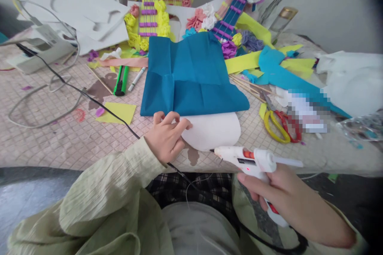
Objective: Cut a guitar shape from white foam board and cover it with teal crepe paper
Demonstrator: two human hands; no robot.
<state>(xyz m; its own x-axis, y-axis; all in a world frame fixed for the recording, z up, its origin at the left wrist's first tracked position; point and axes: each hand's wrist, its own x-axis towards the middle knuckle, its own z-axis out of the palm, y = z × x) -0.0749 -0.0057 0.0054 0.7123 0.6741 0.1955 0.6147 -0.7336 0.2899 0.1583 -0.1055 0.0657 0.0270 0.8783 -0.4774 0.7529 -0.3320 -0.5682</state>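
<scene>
My right hand (284,187) grips a white hot glue gun (254,161) with a clear glue stick poking out of its back. Its dark nozzle points left, close to the near edge of a white rounded board (214,129). Bent and apart, the fingers of my left hand (169,137) rest on the left part of that board, at the lower edge of a creased blue sheet (197,75). The sheet covers the board's far part. My left thumb is partly hidden from above.
A green cutter (121,81) and a white pen (137,79) lie left of the sheet. Scissors (278,125) with yellow and red handles lie right. Flower-decorated paper guitars (149,12) stand behind. A black cable (98,101) crosses the table from a power strip (44,50).
</scene>
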